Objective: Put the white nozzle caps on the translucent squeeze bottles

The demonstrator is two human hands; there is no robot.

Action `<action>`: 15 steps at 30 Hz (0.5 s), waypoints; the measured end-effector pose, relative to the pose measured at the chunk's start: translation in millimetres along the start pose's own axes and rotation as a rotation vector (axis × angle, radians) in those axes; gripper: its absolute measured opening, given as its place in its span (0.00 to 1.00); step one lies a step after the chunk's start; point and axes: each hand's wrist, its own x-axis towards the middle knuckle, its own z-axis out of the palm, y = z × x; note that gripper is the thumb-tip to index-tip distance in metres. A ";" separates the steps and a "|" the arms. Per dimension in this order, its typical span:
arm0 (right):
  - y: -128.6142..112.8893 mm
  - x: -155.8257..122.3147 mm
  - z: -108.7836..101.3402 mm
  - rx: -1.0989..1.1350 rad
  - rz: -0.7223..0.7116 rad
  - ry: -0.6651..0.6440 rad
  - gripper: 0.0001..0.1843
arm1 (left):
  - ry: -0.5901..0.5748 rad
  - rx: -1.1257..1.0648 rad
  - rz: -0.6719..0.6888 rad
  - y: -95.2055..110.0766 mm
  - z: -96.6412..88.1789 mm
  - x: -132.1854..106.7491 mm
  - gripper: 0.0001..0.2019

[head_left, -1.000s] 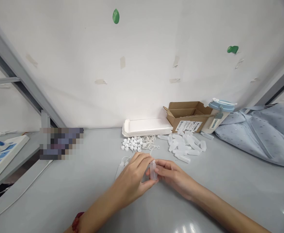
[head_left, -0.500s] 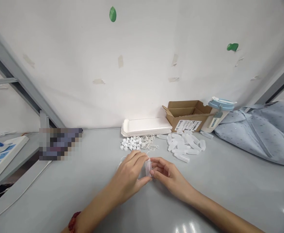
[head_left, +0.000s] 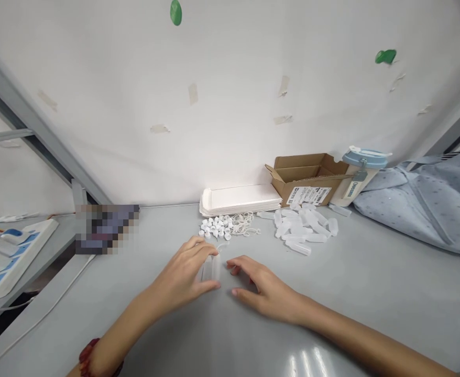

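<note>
My left hand [head_left: 190, 269] holds a small translucent plastic bottle [head_left: 216, 268] upright, fingers at its top and thumb near its base. Behind it, partly hidden by this hand, there seems to be a similar clear shape. A thin pale loop [head_left: 222, 244] shows just above the bottle. To the right, my right hand [head_left: 263, 285] is open, its fingers curved and apart, with nothing in it. Past the hands lie several small white caps [head_left: 215, 226] and a tangle of thin white cords [head_left: 245, 225]. A pile of translucent bottles [head_left: 303, 225] lies farther right.
A stack of white trays [head_left: 243, 198] stands against the wall beside an open cardboard box [head_left: 308, 180]. Right of these are a blue-lidded cup [head_left: 358, 178] and a pale blue cloth bag [head_left: 430, 204]. At left are a power strip [head_left: 18, 259] and a white cable [head_left: 53, 298].
My left hand has moved left with the bottle. My right hand has come off the bottle and its fingers have spread apart. The camera view has shifted slightly.
</note>
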 end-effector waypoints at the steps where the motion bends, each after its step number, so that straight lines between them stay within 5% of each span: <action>1: 1.0 2.1 1.7 -0.018 -0.006 0.004 0.23 | -0.006 -0.008 -0.012 -1.5 1.1 -1.1 0.21; 10: 3.7 26.9 7.9 -0.163 0.003 -0.055 0.32 | -0.028 -0.109 -0.041 -3.1 7.8 2.1 0.20; 15: -2.5 40.8 2.5 -0.279 0.102 -0.138 0.36 | -0.027 -0.206 -0.111 -13.5 4.9 -11.0 0.31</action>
